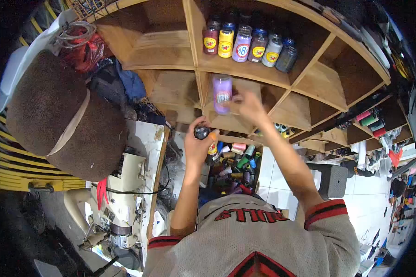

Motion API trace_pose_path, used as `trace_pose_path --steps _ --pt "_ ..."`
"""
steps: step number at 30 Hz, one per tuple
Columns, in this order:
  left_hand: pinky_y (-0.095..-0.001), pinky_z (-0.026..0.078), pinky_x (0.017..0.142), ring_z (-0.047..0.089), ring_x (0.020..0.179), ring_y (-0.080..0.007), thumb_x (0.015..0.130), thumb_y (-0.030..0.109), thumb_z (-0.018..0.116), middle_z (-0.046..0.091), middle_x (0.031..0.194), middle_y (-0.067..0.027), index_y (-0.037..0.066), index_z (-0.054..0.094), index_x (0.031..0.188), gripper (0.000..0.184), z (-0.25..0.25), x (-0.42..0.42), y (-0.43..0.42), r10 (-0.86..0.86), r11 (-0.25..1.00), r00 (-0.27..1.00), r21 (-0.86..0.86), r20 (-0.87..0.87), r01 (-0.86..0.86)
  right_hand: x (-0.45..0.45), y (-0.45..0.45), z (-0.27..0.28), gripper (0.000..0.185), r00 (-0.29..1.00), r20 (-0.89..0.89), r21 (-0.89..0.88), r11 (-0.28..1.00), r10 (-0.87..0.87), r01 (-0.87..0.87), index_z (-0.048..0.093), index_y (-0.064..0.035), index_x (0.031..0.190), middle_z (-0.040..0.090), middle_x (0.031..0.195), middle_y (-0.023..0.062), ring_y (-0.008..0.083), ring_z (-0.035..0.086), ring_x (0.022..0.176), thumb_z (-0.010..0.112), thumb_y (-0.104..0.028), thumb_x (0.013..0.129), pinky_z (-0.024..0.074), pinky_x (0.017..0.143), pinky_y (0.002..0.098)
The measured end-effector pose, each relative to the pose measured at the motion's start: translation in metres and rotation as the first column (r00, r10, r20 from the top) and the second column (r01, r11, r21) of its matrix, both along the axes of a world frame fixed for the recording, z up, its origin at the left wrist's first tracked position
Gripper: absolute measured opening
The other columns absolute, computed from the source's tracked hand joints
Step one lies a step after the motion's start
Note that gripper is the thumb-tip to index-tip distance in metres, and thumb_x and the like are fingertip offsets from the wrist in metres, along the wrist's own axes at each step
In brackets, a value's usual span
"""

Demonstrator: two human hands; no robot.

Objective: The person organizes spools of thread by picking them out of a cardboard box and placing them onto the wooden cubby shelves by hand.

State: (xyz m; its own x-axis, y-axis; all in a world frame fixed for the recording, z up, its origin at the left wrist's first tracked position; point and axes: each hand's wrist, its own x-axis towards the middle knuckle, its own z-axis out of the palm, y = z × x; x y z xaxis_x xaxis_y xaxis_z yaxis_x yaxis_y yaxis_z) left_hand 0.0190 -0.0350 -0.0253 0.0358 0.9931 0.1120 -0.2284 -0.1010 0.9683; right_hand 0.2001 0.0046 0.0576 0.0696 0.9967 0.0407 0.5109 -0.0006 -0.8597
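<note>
My left hand [198, 145] is wrapped around a dark bottle [212, 157] with a black top and an orange-and-yellow label, held in front of the shelf. My right hand [250, 109] reaches into the lower middle compartment, beside a purple bottle [222, 94] with a round label. That bottle looks upright at the compartment's left side. Motion blurs both the purple bottle and my right fingers, so whether they grip it or only come close is unclear. In the compartment above, a row of bottles includes a yellow bottle [225, 44] and a lilac bottle [241, 47].
The wooden shelf [195, 34] spans the view ahead. Below it are several thread spools [239, 147]. On the left stand a sewing machine [125, 177] and a large brown cushion-like object [55, 115]. A dark grey box [333, 181] rests on the white tiled floor at right.
</note>
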Motion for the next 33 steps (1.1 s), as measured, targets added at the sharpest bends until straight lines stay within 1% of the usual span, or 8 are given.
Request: trace_pose_path --steps 3,14,18,22,25,27,29,33 --pt "-0.0236 0.046 0.072 0.056 0.077 -0.0099 0.069 0.006 0.075 0.063 0.083 -0.0047 0.001 0.056 0.108 0.043 0.014 -0.008 -0.006 0.006 0.997 0.994 -0.071 -0.105 -0.014 0.003 0.067 0.002 0.050 0.997 0.083 0.537 0.843 -0.013 -0.034 0.054 0.0017 0.115 0.066 0.095 0.0143 0.0219 0.063 0.086 0.072 -0.022 0.076 0.0483 0.076 0.0322" --pt "-0.0241 0.047 0.058 0.058 0.066 -0.0104 0.074 0.000 0.070 0.061 0.080 -0.0051 0.004 0.054 0.110 0.040 -0.004 -0.034 -0.028 0.022 0.970 0.995 -0.241 -0.097 -0.045 -0.028 0.154 -0.015 0.050 0.960 0.072 0.598 0.783 -0.269 0.175 0.050 0.0064 0.113 0.058 0.102 0.0274 0.0397 0.057 0.096 0.071 -0.017 0.074 0.0453 0.084 0.0417" --pt "-0.0222 0.046 0.060 0.057 0.067 -0.0095 0.074 0.001 0.070 0.060 0.083 -0.0051 0.003 0.054 0.112 0.041 -0.001 -0.033 -0.023 0.034 0.948 0.999 -0.315 -0.001 -0.033 -0.030 0.162 -0.038 0.058 0.926 0.060 0.714 0.665 -0.373 0.221 0.049 0.0089 0.115 0.061 0.102 0.0246 0.0350 0.060 0.095 0.075 -0.019 0.071 0.0467 0.083 0.0385" --pt "-0.0254 0.047 0.072 0.056 0.083 -0.0126 0.083 0.009 0.056 0.057 0.095 -0.0068 0.005 0.052 0.115 0.033 0.007 -0.030 -0.011 -0.007 0.965 0.959 -0.250 0.285 0.081 -0.030 0.140 -0.041 0.054 0.900 -0.017 0.648 0.680 -0.436 0.342 0.053 0.0069 0.114 0.062 0.105 0.0216 0.0282 0.061 0.099 0.074 -0.021 0.072 0.0471 0.085 0.0328" --pt "-0.0306 0.043 0.088 0.054 0.097 -0.0189 0.083 0.020 0.049 0.052 0.111 -0.0081 0.005 0.046 0.123 0.043 0.009 -0.030 0.004 -0.111 0.963 0.834 -0.148 0.540 0.224 -0.026 0.076 -0.023 0.054 0.994 0.031 0.206 0.973 -0.109 0.100 0.054 0.0037 0.115 0.062 0.106 0.0180 0.0251 0.060 0.101 0.075 -0.023 0.073 0.0471 0.086 0.0311" --pt "-0.0322 0.041 0.091 0.052 0.102 -0.0195 0.082 0.018 0.048 0.052 0.111 -0.0076 0.004 0.045 0.123 0.044 0.015 -0.026 0.018 -0.128 0.973 0.840 -0.098 0.527 0.210 -0.018 0.042 -0.037 0.054 0.943 -0.155 -0.011 0.954 0.293 -0.298 0.055 0.0013 0.115 0.062 0.108 0.0134 0.0233 0.059 0.101 0.073 -0.031 0.075 0.0468 0.087 0.0331" --pt "-0.0333 0.040 0.094 0.050 0.105 -0.0197 0.080 0.015 0.047 0.051 0.113 -0.0086 0.003 0.043 0.126 0.048 0.032 -0.024 0.025 -0.138 0.959 0.827 -0.135 0.545 0.249 -0.022 -0.005 -0.026 0.058 0.898 -0.304 -0.069 0.933 0.318 -0.354 0.057 -0.0009 0.114 0.063 0.105 0.0155 0.0202 0.060 0.096 0.073 -0.040 0.073 0.0463 0.085 0.0335" --pt "-0.0360 0.042 0.093 0.054 0.102 -0.0237 0.077 0.014 0.048 0.053 0.112 -0.0134 0.002 0.040 0.128 0.054 0.045 -0.001 0.034 -0.197 0.965 0.798 -0.032 0.569 0.260 -0.013 -0.042 -0.038 0.069 0.957 -0.109 -0.130 0.950 0.270 -0.283 0.055 0.0034 0.115 0.062 0.106 0.0180 0.0245 0.059 0.095 0.071 -0.048 0.072 0.0440 0.086 0.0327"
